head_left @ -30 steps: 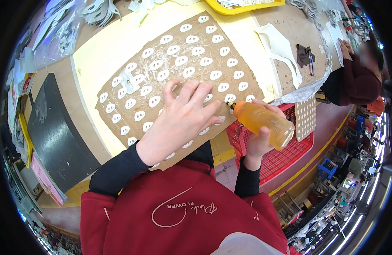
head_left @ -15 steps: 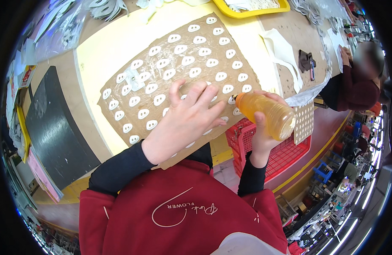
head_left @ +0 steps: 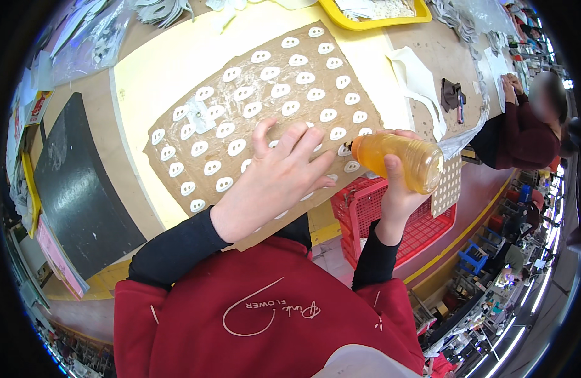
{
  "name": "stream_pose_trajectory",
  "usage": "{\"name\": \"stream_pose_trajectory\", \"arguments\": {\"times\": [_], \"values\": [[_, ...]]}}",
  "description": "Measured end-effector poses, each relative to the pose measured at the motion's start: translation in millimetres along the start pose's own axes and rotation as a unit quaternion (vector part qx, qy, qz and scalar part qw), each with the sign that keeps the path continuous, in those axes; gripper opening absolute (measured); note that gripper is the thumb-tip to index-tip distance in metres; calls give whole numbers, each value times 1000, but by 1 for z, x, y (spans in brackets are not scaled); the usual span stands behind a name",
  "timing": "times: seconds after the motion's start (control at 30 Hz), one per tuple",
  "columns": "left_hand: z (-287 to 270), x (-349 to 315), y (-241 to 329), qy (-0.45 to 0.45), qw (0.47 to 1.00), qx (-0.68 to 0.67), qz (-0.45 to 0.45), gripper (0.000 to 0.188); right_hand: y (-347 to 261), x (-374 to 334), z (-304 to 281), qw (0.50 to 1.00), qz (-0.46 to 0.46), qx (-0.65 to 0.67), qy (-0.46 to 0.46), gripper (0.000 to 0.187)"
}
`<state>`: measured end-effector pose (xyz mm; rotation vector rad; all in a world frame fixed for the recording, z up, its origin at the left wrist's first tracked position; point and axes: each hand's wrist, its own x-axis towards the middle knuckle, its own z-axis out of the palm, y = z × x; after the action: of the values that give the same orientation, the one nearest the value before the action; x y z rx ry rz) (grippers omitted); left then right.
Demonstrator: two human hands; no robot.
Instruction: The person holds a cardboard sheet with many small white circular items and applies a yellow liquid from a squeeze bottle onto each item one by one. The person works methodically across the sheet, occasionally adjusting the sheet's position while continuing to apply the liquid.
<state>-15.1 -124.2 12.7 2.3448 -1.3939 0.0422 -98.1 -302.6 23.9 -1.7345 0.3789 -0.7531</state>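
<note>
A brown sheet (head_left: 177, 151) lies on the table, set with rows of small white oval pieces (head_left: 236, 147), each with two dark holes. Over its near middle rests my left hand (head_left: 281, 167), fingers spread and bent, their tips close to the sheet; it covers some of the pieces. My right hand (head_left: 400, 189) is wrapped around a squeeze bottle (head_left: 397, 159) of amber liquid with an orange collar. The bottle is tipped sideways, its dark nozzle beside a white piece near the sheet's right edge. A small clear patch (head_left: 201, 117) lies on the left part of the sheet.
Under the sheet is pale yellow paper (head_left: 136, 101). A black board (head_left: 83, 195) lies at left, a yellow tray (head_left: 372, 24) at the far side. White cut material (head_left: 416, 82) is at right. Below the table edge stands a red crate (head_left: 423, 233). Another person (head_left: 523, 126) sits far right.
My right hand and the bottle have shifted slightly to the right. My left hand stays nearly in place over the sheet.
</note>
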Motion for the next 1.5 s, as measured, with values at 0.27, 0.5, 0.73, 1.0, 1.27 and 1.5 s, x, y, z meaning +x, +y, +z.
{"name": "stream_pose_trajectory", "arguments": {"times": [0.27, 0.5, 0.73, 1.0, 1.27, 1.5], "values": [[2, 0, 2, 4, 1000, 18, 4, 37, 5, -1, -13, 999, -1, -24, 27, 41], [3, 0, 2, -9, 1000, 22, 7, 37, 15, -14, -18, 999, -18, 4, 35, 43], [2, 0, 3, -8, 1000, 21, 6, 38, 15, -21, -15, 998, -2, 48, 47, 45], [3, 0, 1, -9, 1000, 9, 5, 38, 16, -27, -4, 998, 10, 64, 22, 46], [1, -1, 0, 1, 999, -36, -1, 37, 20, 3, -18, 971, 122, 130, 161, 46], [0, -2, -4, 2, 999, -44, 8, 33, 24, 14, -18, 992, 76, 4, 104, 42]]}}
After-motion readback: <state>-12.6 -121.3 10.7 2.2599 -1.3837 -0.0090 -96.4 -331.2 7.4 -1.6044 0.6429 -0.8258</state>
